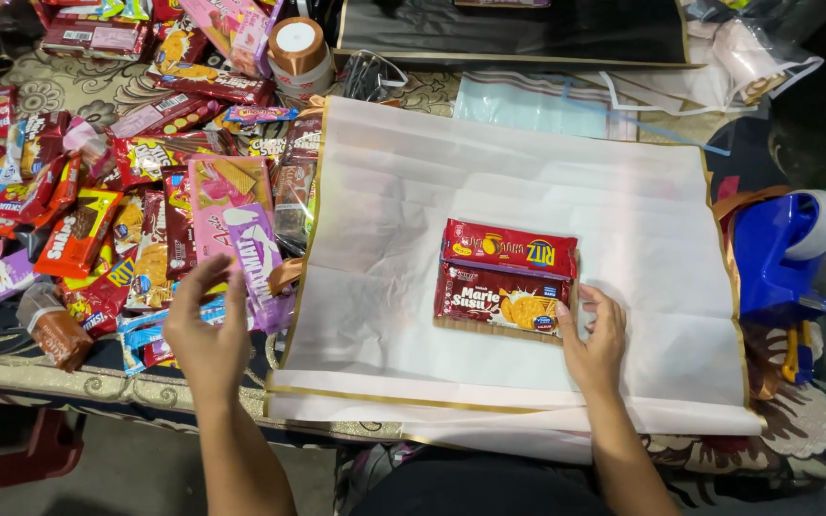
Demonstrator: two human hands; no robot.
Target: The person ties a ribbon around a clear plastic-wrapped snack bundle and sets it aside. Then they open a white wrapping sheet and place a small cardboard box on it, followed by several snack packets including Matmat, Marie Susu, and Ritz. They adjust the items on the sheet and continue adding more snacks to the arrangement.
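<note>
Two red biscuit packs lie side by side on a brown cardboard base in the middle of a white wrapping sheet (489,182): the far pack (509,248) is bright red, the near pack (494,299) darker red. My right hand (593,339) rests at the near pack's right end, fingertips touching it. My left hand (205,330) hovers open above the edge of a pile of snack packs (97,191), closest to a purple pack (258,263) and a pink wafer pack (227,191). It holds nothing.
A blue tape dispenser (781,253) stands at the right edge of the sheet. A brown ribbon roll (296,48) sits at the back beside the snack pile. A black gold-edged sheet (518,29) and clear plastic bags (748,48) lie behind.
</note>
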